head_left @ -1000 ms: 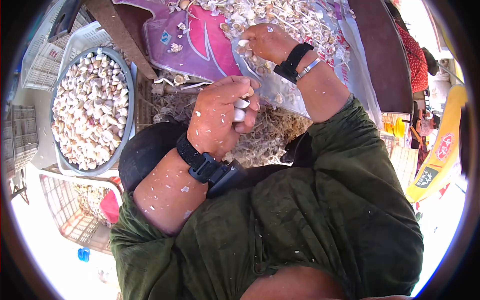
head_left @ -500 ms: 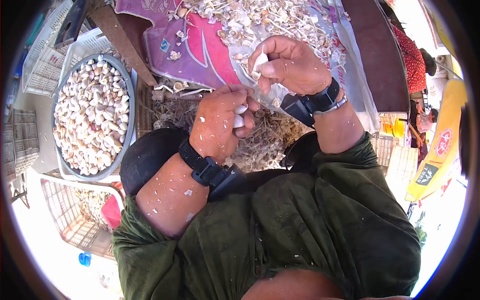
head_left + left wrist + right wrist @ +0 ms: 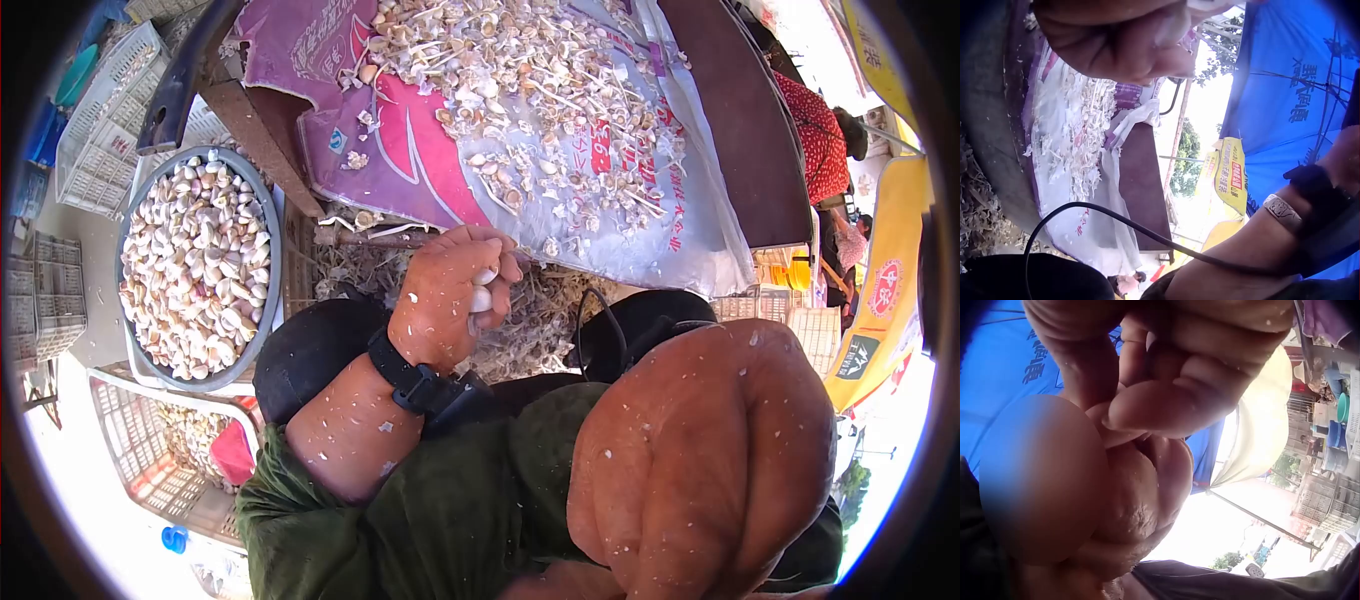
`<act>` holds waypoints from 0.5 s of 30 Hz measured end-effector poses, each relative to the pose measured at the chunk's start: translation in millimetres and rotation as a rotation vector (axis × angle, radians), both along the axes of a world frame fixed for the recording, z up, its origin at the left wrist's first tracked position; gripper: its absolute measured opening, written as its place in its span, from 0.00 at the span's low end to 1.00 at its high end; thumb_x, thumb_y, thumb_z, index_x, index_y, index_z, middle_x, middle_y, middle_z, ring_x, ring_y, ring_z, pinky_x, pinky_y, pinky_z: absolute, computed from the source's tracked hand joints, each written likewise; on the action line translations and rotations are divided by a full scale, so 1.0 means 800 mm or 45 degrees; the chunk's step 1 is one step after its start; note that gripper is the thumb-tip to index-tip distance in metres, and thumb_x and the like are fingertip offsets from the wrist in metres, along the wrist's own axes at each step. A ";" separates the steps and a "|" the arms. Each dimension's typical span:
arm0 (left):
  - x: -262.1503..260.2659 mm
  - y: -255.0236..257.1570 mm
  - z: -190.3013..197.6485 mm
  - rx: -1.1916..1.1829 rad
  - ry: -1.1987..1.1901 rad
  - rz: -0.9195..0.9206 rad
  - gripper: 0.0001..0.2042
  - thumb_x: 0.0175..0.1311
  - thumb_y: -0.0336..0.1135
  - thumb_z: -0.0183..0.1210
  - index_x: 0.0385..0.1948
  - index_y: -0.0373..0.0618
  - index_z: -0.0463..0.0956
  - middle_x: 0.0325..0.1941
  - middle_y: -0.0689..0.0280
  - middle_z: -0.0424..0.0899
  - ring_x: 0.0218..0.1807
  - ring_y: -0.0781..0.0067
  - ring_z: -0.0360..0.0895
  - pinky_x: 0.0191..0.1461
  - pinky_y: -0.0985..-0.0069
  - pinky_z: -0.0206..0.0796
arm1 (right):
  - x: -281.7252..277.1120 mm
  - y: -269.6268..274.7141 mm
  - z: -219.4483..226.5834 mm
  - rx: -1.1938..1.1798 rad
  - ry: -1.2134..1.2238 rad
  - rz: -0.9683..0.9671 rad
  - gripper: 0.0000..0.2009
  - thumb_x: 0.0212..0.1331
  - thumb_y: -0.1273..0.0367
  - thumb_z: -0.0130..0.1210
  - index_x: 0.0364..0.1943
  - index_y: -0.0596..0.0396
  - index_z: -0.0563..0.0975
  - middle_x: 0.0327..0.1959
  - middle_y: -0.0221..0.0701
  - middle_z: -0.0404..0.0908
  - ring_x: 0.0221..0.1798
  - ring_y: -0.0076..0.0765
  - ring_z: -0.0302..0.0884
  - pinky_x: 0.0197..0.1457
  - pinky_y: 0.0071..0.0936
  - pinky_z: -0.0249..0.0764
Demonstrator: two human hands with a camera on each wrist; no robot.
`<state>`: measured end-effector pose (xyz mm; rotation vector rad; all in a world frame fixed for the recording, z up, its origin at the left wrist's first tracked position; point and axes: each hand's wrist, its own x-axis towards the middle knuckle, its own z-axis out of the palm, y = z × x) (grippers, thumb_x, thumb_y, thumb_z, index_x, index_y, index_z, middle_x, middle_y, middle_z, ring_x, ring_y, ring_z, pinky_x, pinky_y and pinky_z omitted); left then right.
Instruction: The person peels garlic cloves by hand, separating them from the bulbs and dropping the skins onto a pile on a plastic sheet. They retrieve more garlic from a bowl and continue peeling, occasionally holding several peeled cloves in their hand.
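In the head view my left hand (image 3: 447, 290) is curled round white garlic cloves (image 3: 482, 291), near the table's front edge. The left wrist view shows that hand's curled fingers (image 3: 1163, 47) at the top. My right hand (image 3: 705, 455) is raised close to the head camera, large in the lower right, its fingers bent. In the right wrist view its curled fingers (image 3: 1166, 412) are right at the person's head; I cannot tell whether they hold anything. Loose garlic cloves and skins (image 3: 545, 90) are spread over a printed plastic sheet (image 3: 640, 255) on the table.
At the left stands a grey basin (image 3: 275, 262) heaped with garlic cloves. A plastic crate (image 3: 130, 400) with more garlic is below it. Dry husks (image 3: 540, 300) lie under the table edge. A thin black cable (image 3: 1116, 215) crosses the left wrist view.
My right hand left the garlic on the sheet with a white clove, passed near my left hand, then rose toward the head. The left hand keeps its grip on the cloves.
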<state>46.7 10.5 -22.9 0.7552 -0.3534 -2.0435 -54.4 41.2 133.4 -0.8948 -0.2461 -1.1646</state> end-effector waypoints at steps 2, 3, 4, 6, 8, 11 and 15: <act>0.000 0.001 0.000 0.013 -0.022 -0.018 0.07 0.63 0.31 0.50 0.37 0.39 0.74 0.28 0.63 0.79 0.19 0.77 0.73 0.19 0.82 0.60 | -0.003 -0.024 0.012 0.148 0.190 0.567 0.06 0.53 0.82 0.62 0.21 0.70 0.78 0.24 0.56 0.80 0.17 0.38 0.80 0.13 0.21 0.73; 0.000 0.000 0.001 0.022 -0.042 -0.033 0.08 0.63 0.32 0.50 0.38 0.39 0.74 0.28 0.63 0.79 0.19 0.76 0.73 0.19 0.81 0.60 | -0.006 -0.018 0.007 0.146 0.189 0.567 0.06 0.53 0.82 0.62 0.21 0.70 0.78 0.24 0.56 0.80 0.17 0.38 0.80 0.13 0.21 0.73; -0.001 -0.001 0.002 0.020 -0.044 -0.035 0.08 0.63 0.32 0.50 0.38 0.39 0.74 0.28 0.63 0.79 0.19 0.76 0.73 0.19 0.81 0.60 | -0.006 -0.009 0.001 0.110 0.105 0.446 0.06 0.54 0.82 0.61 0.21 0.71 0.78 0.26 0.57 0.80 0.18 0.39 0.81 0.14 0.22 0.74; 0.001 0.002 0.004 -0.023 -0.027 -0.095 0.11 0.66 0.36 0.49 0.41 0.40 0.74 0.30 0.62 0.80 0.23 0.75 0.74 0.22 0.79 0.61 | -0.010 -0.003 -0.007 0.075 0.005 0.337 0.07 0.55 0.83 0.60 0.21 0.72 0.77 0.28 0.58 0.80 0.20 0.41 0.81 0.15 0.23 0.75; 0.004 0.003 0.019 -0.003 -0.003 -0.081 0.12 0.66 0.40 0.49 0.40 0.41 0.75 0.30 0.63 0.79 0.24 0.75 0.74 0.24 0.78 0.62 | -0.012 -0.017 -0.005 -0.035 0.122 0.394 0.08 0.58 0.78 0.60 0.23 0.70 0.77 0.29 0.56 0.80 0.22 0.44 0.82 0.16 0.26 0.74; 0.001 0.009 0.014 0.097 0.101 -0.128 0.19 0.68 0.49 0.46 0.40 0.42 0.76 0.32 0.63 0.79 0.27 0.73 0.75 0.26 0.76 0.63 | -0.035 -0.097 -0.015 -0.776 0.449 0.747 0.15 0.50 0.77 0.68 0.41 0.73 0.79 0.37 0.58 0.81 0.34 0.52 0.84 0.32 0.34 0.81; 0.011 0.010 0.021 0.093 0.344 -0.173 0.22 0.68 0.51 0.46 0.43 0.40 0.77 0.36 0.61 0.81 0.33 0.70 0.78 0.27 0.74 0.64 | -0.083 -0.094 -0.053 -0.667 1.685 -0.320 0.09 0.54 0.77 0.64 0.39 0.63 0.79 0.34 0.36 0.82 0.29 0.26 0.82 0.30 0.20 0.75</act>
